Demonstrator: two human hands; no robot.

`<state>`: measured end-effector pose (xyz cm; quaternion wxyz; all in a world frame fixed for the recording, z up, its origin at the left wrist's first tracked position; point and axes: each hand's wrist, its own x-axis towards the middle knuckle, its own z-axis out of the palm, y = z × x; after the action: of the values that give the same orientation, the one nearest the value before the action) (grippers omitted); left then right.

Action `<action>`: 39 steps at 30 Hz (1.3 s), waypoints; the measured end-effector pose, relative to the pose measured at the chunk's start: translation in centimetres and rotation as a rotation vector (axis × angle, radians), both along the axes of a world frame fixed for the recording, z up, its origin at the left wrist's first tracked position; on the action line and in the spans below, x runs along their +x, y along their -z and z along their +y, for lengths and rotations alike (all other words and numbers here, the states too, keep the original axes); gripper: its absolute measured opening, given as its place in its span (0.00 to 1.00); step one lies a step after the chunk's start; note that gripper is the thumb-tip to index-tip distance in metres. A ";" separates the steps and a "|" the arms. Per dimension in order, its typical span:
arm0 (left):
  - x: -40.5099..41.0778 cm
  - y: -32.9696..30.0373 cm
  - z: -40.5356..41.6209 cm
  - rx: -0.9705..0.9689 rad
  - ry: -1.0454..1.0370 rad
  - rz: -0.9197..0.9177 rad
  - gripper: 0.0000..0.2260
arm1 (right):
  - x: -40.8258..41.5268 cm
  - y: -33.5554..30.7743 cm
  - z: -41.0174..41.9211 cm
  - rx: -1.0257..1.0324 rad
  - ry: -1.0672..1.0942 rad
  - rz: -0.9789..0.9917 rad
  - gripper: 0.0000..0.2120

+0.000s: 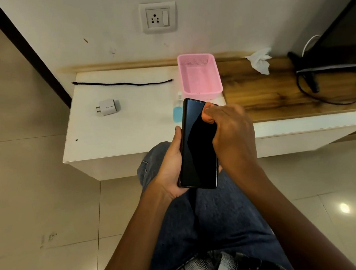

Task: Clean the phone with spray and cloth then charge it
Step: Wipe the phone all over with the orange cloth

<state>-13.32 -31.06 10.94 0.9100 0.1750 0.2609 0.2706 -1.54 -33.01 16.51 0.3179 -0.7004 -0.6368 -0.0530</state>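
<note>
Left hand (171, 168) grip clamped on phone (198, 146); right hand (229, 129) grip curled, pinching phone's upper edge.

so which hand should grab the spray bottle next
Right, probably. The left hand cradles the phone from below, so it is occupied. The right hand only pinches the phone's upper edge and sits close to the blue spray bottle standing just behind the phone beside the pink basket.
</note>
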 end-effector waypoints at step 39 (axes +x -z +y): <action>0.0 -0.7 -0.3 -0.010 -0.017 -0.003 0.26 | -0.7 -0.2 1.5 0.073 -0.275 0.026 0.12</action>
<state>-13.35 -31.39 11.62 0.9089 0.1677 0.2625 0.2774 -2.21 -31.53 16.74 0.3559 -0.5952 -0.7201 -0.0232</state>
